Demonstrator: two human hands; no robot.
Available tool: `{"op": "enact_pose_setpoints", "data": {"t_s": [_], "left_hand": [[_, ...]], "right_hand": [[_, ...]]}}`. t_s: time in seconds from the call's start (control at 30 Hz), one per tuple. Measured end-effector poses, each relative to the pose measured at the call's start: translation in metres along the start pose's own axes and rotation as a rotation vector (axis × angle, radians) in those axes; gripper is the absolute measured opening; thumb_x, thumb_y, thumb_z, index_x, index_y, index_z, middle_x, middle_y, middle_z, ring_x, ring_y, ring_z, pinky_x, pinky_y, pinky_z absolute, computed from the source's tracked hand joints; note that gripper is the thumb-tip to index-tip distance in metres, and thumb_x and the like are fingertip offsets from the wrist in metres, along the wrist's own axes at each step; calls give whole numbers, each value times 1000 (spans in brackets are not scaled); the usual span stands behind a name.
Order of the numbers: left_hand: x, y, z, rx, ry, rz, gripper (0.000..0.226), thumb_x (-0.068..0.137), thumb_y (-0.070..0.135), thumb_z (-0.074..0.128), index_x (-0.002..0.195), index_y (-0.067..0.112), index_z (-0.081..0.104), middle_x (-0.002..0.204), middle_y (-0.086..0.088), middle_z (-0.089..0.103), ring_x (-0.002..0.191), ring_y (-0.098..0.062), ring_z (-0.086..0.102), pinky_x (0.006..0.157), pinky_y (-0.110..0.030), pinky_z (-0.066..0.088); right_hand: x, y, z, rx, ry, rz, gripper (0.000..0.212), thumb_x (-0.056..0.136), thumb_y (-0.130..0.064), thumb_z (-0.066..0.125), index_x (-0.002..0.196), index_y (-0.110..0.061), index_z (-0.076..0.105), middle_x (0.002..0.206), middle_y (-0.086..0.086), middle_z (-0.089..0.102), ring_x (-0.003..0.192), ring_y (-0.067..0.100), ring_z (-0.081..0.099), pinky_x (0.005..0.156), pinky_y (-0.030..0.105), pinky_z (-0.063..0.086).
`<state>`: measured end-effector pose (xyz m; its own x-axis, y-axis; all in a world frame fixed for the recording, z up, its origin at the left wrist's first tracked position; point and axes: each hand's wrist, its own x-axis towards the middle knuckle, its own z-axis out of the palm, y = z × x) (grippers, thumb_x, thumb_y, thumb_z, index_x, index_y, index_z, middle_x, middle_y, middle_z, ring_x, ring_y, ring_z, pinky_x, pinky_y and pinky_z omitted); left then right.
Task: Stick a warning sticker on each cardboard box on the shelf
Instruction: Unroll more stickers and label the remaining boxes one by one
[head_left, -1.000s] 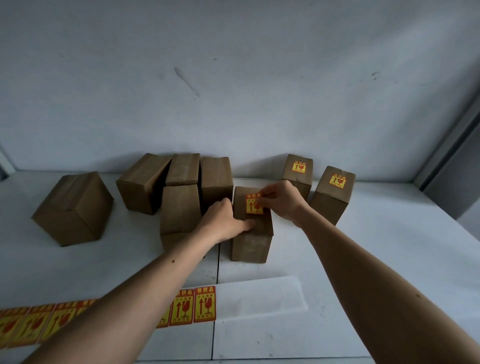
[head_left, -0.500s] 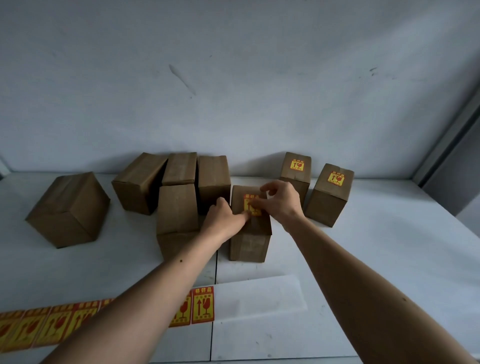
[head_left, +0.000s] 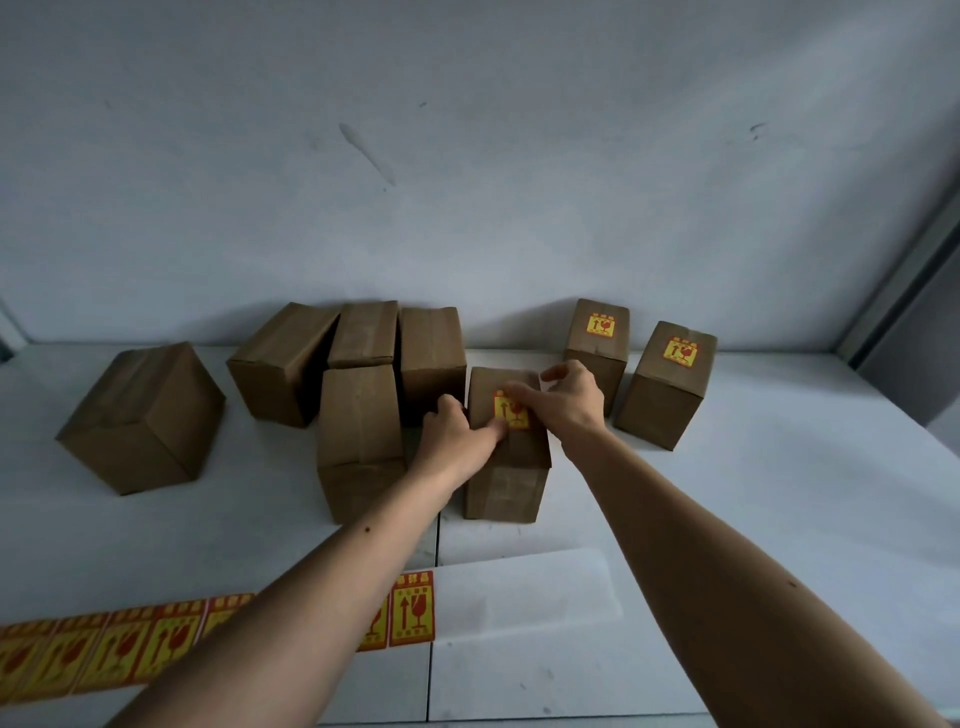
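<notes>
A cardboard box (head_left: 506, 483) stands in the middle of the white shelf (head_left: 779, 519). On its top lies a yellow and red warning sticker (head_left: 509, 410). My left hand (head_left: 457, 434) rests on the box's left top edge, thumb pressing on the sticker's lower left. My right hand (head_left: 569, 400) lies over the sticker's right side, fingers spread on it. Two boxes behind carry stickers: one at the back (head_left: 595, 353), one further right (head_left: 662, 389). Several bare boxes stand to the left, the nearest (head_left: 358, 441) beside my left hand.
A strip of warning stickers (head_left: 119, 647) on white backing paper (head_left: 524, 597) lies along the shelf's front edge under my left forearm. A larger box (head_left: 140, 421) sits apart at far left. The white wall (head_left: 467, 182) closes the back; a grey upright (head_left: 898, 280) stands at right.
Both hands have stayed on the middle box's sticker. My right fingers have shifted from pinching its upper edge to lying spread over it; my left thumb has slid onto its lower corner.
</notes>
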<state>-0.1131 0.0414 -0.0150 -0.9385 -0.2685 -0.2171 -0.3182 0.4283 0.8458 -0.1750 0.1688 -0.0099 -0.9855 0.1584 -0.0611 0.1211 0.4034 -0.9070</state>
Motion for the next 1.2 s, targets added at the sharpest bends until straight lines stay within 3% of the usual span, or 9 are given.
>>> {"op": "enact_pose_setpoints", "data": {"t_s": [0.13, 0.4, 0.5, 0.63, 0.73, 0.83, 0.97, 1.1, 1.2], "left_hand": [[1, -3, 0, -19, 5, -20, 65, 86, 47, 64, 135, 15, 35, 132, -10, 46, 113, -27, 55, 93, -45, 51], [-4, -1, -2, -25, -20, -13, 61, 88, 45, 61, 137, 17, 36, 132, -9, 47, 113, -26, 54, 88, -41, 52], [-10, 3, -8, -113, -122, -30, 69, 80, 33, 75, 137, 19, 38, 128, -5, 52, 108, -22, 55, 71, -31, 52], [-15, 1, -15, -93, -175, 44, 84, 61, 15, 90, 133, 17, 45, 127, -2, 57, 114, -20, 53, 96, -38, 48], [-12, 0, -10, 34, -101, 176, 70, 64, 16, 89, 123, 14, 52, 121, -2, 61, 106, -14, 54, 85, -28, 45], [-5, 6, -5, 236, -8, 317, 50, 69, 17, 85, 112, 13, 60, 112, -1, 66, 101, -16, 62, 84, -32, 52], [10, 20, -12, 539, 134, 490, 33, 77, 20, 79, 107, 15, 65, 106, 0, 65, 96, -19, 62, 73, -33, 53], [36, 29, -33, 608, 214, 494, 42, 77, 19, 80, 114, 10, 62, 113, -4, 60, 102, -21, 58, 84, -31, 51], [53, 30, -52, 649, 237, 446, 54, 74, 19, 83, 121, 9, 60, 119, -7, 58, 109, -23, 56, 87, -28, 46]], "right_hand": [[0, 8, -2, 48, -10, 28, 48, 77, -33, 78, 113, -13, 55, 115, 9, 62, 98, 18, 61, 73, 28, 53], [-20, 7, -29, 107, -298, 121, 67, 69, -15, 84, 124, -14, 45, 107, 3, 57, 85, 10, 54, 60, 25, 41], [-25, 12, -32, 43, -238, 1, 60, 72, -20, 83, 121, -13, 49, 110, 8, 61, 86, 12, 58, 60, 22, 44], [-29, 15, -45, -213, -299, -218, 45, 74, -36, 80, 111, -19, 62, 110, 0, 62, 94, 15, 61, 73, 31, 56], [-29, 15, -57, -370, -421, -315, 62, 58, -49, 85, 112, -25, 65, 114, -1, 59, 100, 17, 59, 81, 34, 57], [-21, 18, -56, -542, -304, -450, 58, 63, -38, 86, 115, -22, 66, 114, 2, 59, 106, 18, 51, 73, 20, 47], [-11, 7, -43, -674, -134, -446, 57, 67, -42, 83, 117, -22, 65, 115, 3, 55, 102, 19, 49, 75, 30, 50], [3, -13, -29, -781, -97, -483, 58, 67, -50, 79, 118, -26, 66, 125, 2, 53, 119, 25, 46, 95, 39, 42], [9, -26, -12, -847, -134, -556, 50, 71, -49, 76, 114, -26, 67, 127, 1, 56, 121, 24, 46, 94, 38, 37]]}}
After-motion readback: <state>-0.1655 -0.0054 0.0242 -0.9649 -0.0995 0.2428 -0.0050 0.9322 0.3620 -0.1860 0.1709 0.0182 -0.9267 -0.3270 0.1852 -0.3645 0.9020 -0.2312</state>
